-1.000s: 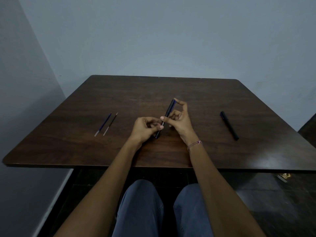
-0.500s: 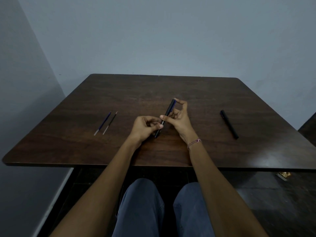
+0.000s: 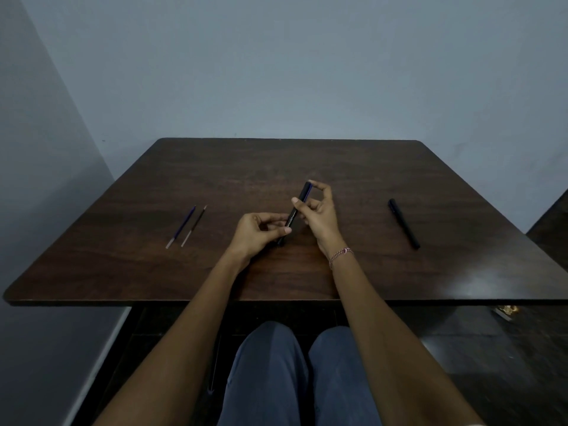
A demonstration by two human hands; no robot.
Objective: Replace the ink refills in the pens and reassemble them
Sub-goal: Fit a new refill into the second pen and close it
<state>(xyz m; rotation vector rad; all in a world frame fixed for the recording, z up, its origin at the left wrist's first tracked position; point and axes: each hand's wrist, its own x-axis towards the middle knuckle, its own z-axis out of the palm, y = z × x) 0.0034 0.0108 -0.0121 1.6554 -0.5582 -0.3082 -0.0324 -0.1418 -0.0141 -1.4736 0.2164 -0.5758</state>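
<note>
Both hands hold one black pen (image 3: 297, 207) with white lettering, slanted over the middle of the dark wooden table (image 3: 307, 161). My right hand (image 3: 319, 219) pinches its upper half between thumb and fingertips. Around its lower end my left hand (image 3: 256, 233) is closed, hiding the tip. A second black pen (image 3: 403, 223) lies on the table to the right. Two thin refills lie side by side at the left: a blue refill (image 3: 181, 226) and a dark refill (image 3: 194, 225).
The table stands against a pale wall, with a side wall close on the left. Its front edge (image 3: 184, 302) runs just above my knees. A small gold object (image 3: 507, 310) lies on the floor at the lower right.
</note>
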